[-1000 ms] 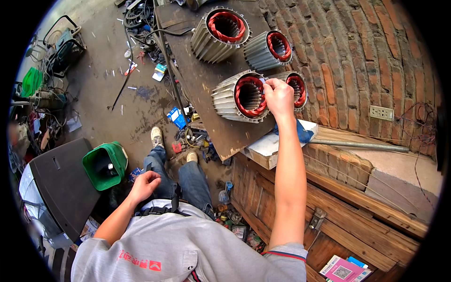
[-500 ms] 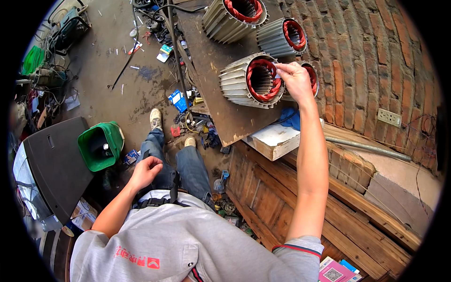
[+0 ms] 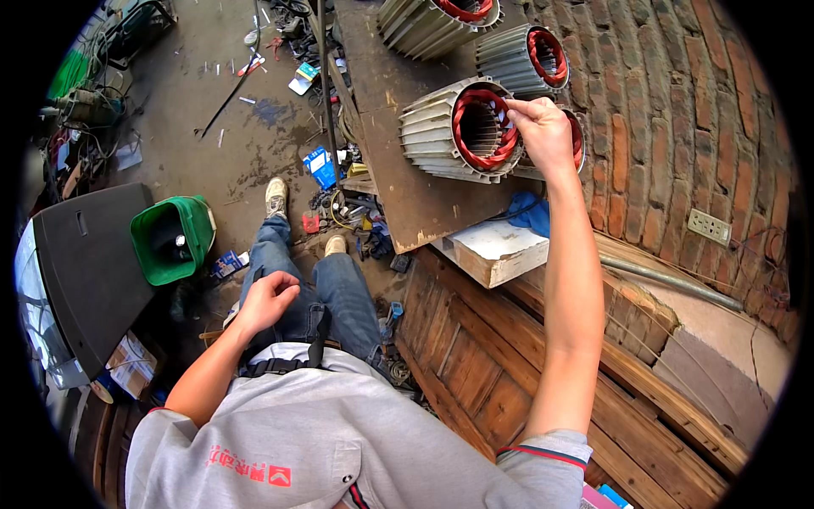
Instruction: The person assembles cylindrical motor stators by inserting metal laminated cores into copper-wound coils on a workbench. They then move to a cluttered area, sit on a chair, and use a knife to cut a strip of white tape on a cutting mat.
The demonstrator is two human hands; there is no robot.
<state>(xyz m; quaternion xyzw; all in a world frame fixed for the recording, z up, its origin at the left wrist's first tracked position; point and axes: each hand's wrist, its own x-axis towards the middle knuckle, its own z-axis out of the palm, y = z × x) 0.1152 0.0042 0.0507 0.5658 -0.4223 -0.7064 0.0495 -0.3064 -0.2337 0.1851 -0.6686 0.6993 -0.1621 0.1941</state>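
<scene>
My right hand (image 3: 544,136) reaches over the nearest motor stator (image 3: 447,127), a finned grey metal housing lying on its side. Its thumb and fingers are pinched at the edge of the red winding (image 3: 465,127) ringing the bore. Whatever lies between those fingertips is too small to make out. Partly behind that hand, another stator (image 3: 578,140) shows its red coil. Two more housings, a mid-sized stator (image 3: 517,61) and a large stator (image 3: 428,30), lie farther back. Over my lap, my left hand (image 3: 270,301) is loosely closed; the inside of its fingers is hidden.
The stators rest on a worn brown board (image 3: 407,216). Below its near edge are a white block (image 3: 500,254), a blue cloth (image 3: 532,212) and wooden panelling (image 3: 475,365). A brick wall (image 3: 644,127) rises at right. A green bucket (image 3: 174,242) and scattered scraps occupy the floor.
The view has shifted slightly, so the stators sit a little higher and farther right. My right hand stays pinched at the winding's edge; my left hand stays closed over my lap.
</scene>
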